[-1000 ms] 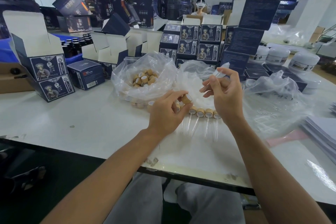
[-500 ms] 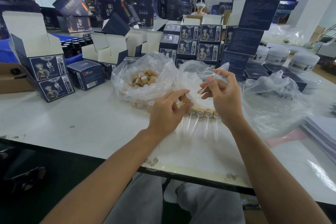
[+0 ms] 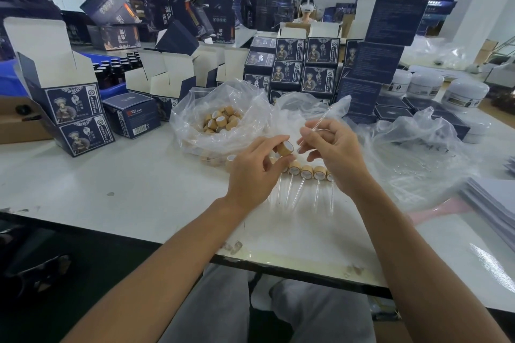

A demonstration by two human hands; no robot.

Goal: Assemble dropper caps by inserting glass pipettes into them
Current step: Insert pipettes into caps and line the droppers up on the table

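My left hand point(image 3: 255, 172) pinches a bamboo-coloured dropper cap point(image 3: 284, 148) between thumb and fingers, its white opening turned to the right. My right hand point(image 3: 333, 152) pinches a clear glass pipette point(image 3: 319, 122) that slants up and to the right, its lower end a short gap from the cap's opening. Under both hands a row of several assembled droppers point(image 3: 306, 172) lies on the white table point(image 3: 125, 189), caps away from me, glass tubes pointing toward me. A clear bag point(image 3: 195, 125) behind my left hand holds several loose caps point(image 3: 221, 121).
A crumpled clear plastic bag point(image 3: 418, 153) lies to the right of my hands. Dark blue printed cartons point(image 3: 303, 64) stand stacked behind, open cartons point(image 3: 69, 108) at left, white jars point(image 3: 464, 95) at far right. A paper stack point(image 3: 493, 203) sits near the right edge. A person sits at the back.
My right hand has come down and toward the cap, tilting the pipette so its lower end points at the opening. My left hand has barely moved.
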